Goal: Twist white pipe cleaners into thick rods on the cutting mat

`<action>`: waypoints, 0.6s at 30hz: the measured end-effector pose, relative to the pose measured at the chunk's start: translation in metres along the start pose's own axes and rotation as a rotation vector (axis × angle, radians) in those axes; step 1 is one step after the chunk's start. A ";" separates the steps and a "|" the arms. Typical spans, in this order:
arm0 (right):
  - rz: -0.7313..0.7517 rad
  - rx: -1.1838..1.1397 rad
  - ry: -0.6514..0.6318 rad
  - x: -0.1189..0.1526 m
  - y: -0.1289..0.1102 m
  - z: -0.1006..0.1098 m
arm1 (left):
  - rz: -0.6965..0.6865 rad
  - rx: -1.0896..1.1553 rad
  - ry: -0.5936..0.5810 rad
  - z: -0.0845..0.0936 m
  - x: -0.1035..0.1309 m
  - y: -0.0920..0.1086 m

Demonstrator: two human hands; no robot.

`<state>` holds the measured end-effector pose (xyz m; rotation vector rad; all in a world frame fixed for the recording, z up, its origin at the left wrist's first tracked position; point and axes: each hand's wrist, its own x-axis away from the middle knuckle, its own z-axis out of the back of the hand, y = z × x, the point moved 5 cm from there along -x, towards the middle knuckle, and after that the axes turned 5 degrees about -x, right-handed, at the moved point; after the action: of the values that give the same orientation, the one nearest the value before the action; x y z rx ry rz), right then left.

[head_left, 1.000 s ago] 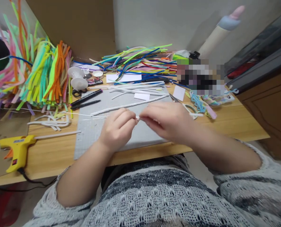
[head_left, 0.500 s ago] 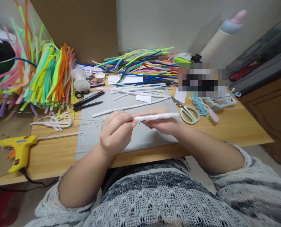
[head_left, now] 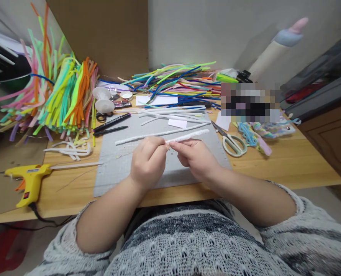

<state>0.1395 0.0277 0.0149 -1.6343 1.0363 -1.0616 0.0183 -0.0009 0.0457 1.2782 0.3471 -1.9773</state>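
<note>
A white twisted pipe cleaner [head_left: 196, 135] is held between my hands above the grey cutting mat [head_left: 115, 172]. My left hand [head_left: 149, 159] is closed in a pinch at its left end, and thin wire trails out leftward from that fist. With thumb and fingers my right hand [head_left: 196, 157] grips the pipe cleaner just beside the left fingertips; its free end points up to the right. Behind it on the mat lies another long white twisted pipe cleaner [head_left: 136, 137]. Several thin white stems [head_left: 187, 111] and a small white card [head_left: 177, 123] are farther back.
Scissors [head_left: 230, 143] lie at the mat's right edge. A yellow glue gun [head_left: 29, 180] and white scraps [head_left: 69, 148] are at left, near black markers [head_left: 113, 123]. Bundled coloured pipe cleaners [head_left: 64, 92] stand at back left; more coloured stems [head_left: 182, 82] lie along the wall.
My right hand has turned from lying flat under the white pipe cleaner to pinching it near its left end. The pipe cleaner's right end has tilted up. The view has shifted slightly.
</note>
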 end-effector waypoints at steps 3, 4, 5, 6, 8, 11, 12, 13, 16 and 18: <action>-0.062 -0.062 0.046 -0.003 0.007 0.003 | 0.046 0.013 -0.082 -0.007 -0.001 -0.004; -0.082 -0.075 0.059 -0.004 0.010 0.004 | 0.075 0.006 -0.108 -0.010 -0.001 -0.005; -0.093 -0.082 0.070 -0.005 0.012 0.005 | 0.108 -0.012 -0.136 -0.012 -0.001 -0.007; -0.094 -0.083 0.081 -0.006 0.013 0.006 | 0.140 -0.036 -0.169 -0.013 -0.001 -0.009; -0.086 -0.072 0.103 -0.008 0.015 0.008 | 0.186 -0.074 -0.254 -0.017 0.000 -0.012; -0.097 -0.059 0.114 -0.008 0.018 0.010 | 0.241 -0.048 -0.369 -0.021 0.002 -0.015; -0.106 -0.058 0.113 -0.007 0.019 0.010 | 0.270 -0.018 -0.389 -0.022 0.003 -0.016; -0.112 -0.056 0.114 -0.007 0.020 0.011 | 0.302 0.014 -0.398 -0.022 0.003 -0.018; -0.105 -0.034 0.118 -0.005 0.020 0.011 | 0.370 0.097 -0.392 -0.021 0.003 -0.020; -0.096 -0.019 0.113 -0.005 0.019 0.011 | 0.370 0.124 -0.370 -0.020 0.003 -0.020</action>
<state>0.1454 0.0306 -0.0064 -1.6699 1.0525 -1.2226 0.0171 0.0229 0.0307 0.9387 -0.1836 -1.8797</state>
